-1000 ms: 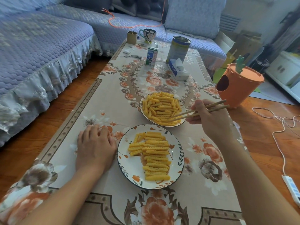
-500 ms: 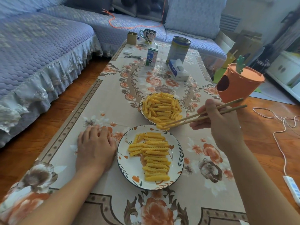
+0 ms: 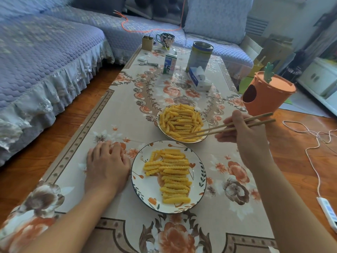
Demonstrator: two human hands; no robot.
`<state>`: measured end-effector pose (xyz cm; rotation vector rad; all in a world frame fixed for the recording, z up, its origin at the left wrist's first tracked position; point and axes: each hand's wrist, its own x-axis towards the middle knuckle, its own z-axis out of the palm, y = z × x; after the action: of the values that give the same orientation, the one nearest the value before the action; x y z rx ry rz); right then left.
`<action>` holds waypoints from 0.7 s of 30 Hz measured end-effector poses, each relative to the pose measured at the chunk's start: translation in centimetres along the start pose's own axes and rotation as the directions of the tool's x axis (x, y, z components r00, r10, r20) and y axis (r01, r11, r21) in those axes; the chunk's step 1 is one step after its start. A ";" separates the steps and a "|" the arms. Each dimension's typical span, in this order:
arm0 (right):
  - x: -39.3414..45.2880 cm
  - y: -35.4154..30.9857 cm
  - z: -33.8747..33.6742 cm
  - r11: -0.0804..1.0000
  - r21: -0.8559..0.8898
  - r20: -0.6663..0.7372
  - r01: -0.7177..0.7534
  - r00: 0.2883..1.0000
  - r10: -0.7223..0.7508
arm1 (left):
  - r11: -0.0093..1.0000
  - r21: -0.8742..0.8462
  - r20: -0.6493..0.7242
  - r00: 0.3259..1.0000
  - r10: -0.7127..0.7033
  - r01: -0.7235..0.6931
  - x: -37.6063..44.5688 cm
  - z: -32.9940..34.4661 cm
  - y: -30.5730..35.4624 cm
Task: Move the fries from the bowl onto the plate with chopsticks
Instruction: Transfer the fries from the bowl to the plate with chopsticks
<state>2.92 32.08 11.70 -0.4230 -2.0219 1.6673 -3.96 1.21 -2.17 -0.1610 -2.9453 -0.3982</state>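
**Chopstick tips down among the fries in the bowl**

The right hand point(image 3: 249, 141) has its fingers point(image 3: 231, 123) curled round 2 chopsticks point(image 3: 231, 127), holding them near their upper ends. From those fingers the sticks slant down and to the left, and their tips lie among the fries point(image 3: 180, 121) at the near edge of the bowl point(image 3: 158, 125); whether a fry is caught between the tips cannot be told. The plate point(image 3: 144, 187) sits below and to the left of the right fingers, just in front of the bowl, with a row of fries already laid on it. The left hand point(image 3: 106, 166) rests palm down on the surface point(image 3: 109, 125), fingers straight and close together, holding nothing, its thumb side just beside the plate's left rim.
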 end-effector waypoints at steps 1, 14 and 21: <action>0.5 0.2 -0.1 1.000 -0.013 -0.015 0.009 1.000 -0.009 | 1.000 -0.001 -0.002 1.000 -0.001 0.001 0.0 0.0 0.0; 2.9 1.4 1.0 0.987 -0.145 0.030 -0.072 0.997 0.077 | 1.000 0.009 0.018 1.000 -0.005 0.005 0.1 0.0 0.1; 4.4 0.5 0.3 0.983 -0.144 0.042 -0.113 0.992 0.120 | 1.000 0.007 0.005 1.000 -0.012 0.012 0.1 0.2 -0.1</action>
<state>-0.93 34.20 11.92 -0.5636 -2.1995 1.6218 -4.13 1.21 -2.33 -0.1435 -2.9534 -0.3900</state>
